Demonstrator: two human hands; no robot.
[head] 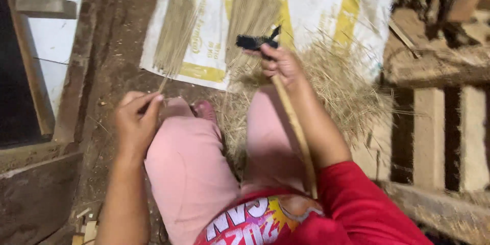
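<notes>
You are sitting on the dirt floor (109, 56) with both knees drawn up, and the work in hand looks like stripping or sorting thin fibre sticks, one at a time.

Right hand (279, 64): it is closing in a fist around the upper part of a long bamboo-coloured rod (296, 127), just below a black fitting (255, 42) at the rod's top. The rod's long axis is running from your lap up and away from you, leaning slightly to your left at the far end; the black tip is pointing toward the white and yellow sack (316, 5).

Left hand (135, 120): thumb and forefinger are pinching shut on a single thin stick (162, 84). Its near end is sitting in the pinch over your left knee, and its free end is pointing up and away toward the left bundle of sticks (174, 33). A second bundle (252, 13) is lying fanned on the sack beyond the black fitting. Loose straw (339, 87) is piling around your right leg.

Judgement: you are between passes, stick held but not yet meeting the tool. The next move probably calls for bringing the stick's free end across to the black fitting, keeping the rod braced steady against your body and the pinch firm enough that the stick is not twisting.
</notes>
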